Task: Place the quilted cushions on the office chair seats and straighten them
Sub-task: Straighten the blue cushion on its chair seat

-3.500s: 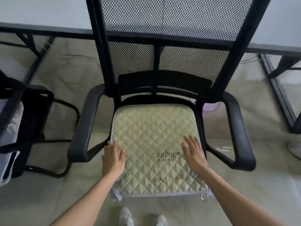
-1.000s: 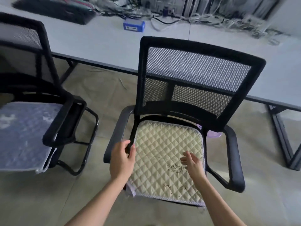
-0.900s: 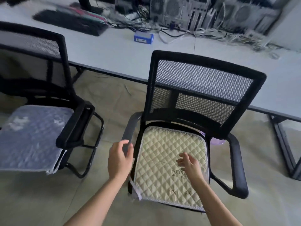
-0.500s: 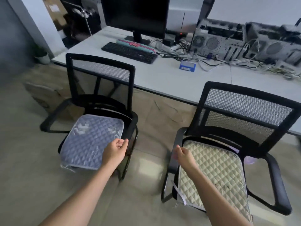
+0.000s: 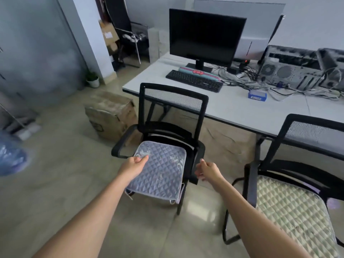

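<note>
A grey-blue quilted cushion (image 5: 162,174) lies on the seat of the left black mesh office chair (image 5: 173,98), its front edge hanging slightly over the seat. My left hand (image 5: 133,164) hovers at the cushion's left edge, fingers loosely curled and holding nothing. My right hand (image 5: 207,171) is beside that chair's right armrest, fingers apart and empty. A cream quilted cushion (image 5: 294,207) lies on the seat of the right office chair (image 5: 312,131), at the lower right, away from both hands.
A white desk (image 5: 232,108) behind the chairs carries a monitor (image 5: 204,36), keyboard (image 5: 193,81), cables and computer cases (image 5: 297,69). A cardboard box (image 5: 109,116) stands on the floor left of the left chair. A blue bag (image 5: 11,157) sits at the far left.
My view has swung left from the cream-cushioned chair to the grey-cushioned one. Both hands left the cream cushion and moved to either side of the grey cushion.
</note>
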The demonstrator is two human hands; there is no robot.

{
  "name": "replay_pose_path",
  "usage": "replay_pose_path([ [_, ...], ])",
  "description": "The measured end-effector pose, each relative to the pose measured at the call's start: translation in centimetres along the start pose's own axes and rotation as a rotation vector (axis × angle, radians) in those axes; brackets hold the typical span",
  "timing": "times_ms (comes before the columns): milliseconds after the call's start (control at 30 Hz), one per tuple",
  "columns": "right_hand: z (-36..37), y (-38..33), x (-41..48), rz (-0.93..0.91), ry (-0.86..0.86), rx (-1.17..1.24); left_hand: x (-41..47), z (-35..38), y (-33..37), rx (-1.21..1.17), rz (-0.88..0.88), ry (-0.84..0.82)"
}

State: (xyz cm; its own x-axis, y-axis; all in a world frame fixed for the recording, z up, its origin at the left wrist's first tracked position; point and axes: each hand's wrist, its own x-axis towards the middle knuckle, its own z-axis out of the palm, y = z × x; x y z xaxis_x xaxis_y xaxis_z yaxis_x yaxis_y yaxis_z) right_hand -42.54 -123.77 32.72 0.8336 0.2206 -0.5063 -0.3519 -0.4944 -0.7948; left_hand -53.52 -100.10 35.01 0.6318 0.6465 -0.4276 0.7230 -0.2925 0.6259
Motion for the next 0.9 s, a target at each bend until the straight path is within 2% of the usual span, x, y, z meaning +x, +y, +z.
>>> replay_pose_path([
  [300,6.5,-1.1,3.3,0.101,-0.082,0.005,6.1,-2.5,-3.0,0.014,-0.021,-0.035],
  [467,8.6,-1.8,7.2,0.141,-0.081,0.0,10.3,-2.3,-2.4,0.045,0.005,-0.044],
  [667,11.8,-3.9,12.5,0.156,-0.071,0.005,17.2,-2.7,-2.4,0.072,-0.059,-0.144],
  [900,14.9,-4.9,15.9,0.198,-0.063,0.0,22.5,-3.3,-2.7,0.085,-0.065,-0.15],
])
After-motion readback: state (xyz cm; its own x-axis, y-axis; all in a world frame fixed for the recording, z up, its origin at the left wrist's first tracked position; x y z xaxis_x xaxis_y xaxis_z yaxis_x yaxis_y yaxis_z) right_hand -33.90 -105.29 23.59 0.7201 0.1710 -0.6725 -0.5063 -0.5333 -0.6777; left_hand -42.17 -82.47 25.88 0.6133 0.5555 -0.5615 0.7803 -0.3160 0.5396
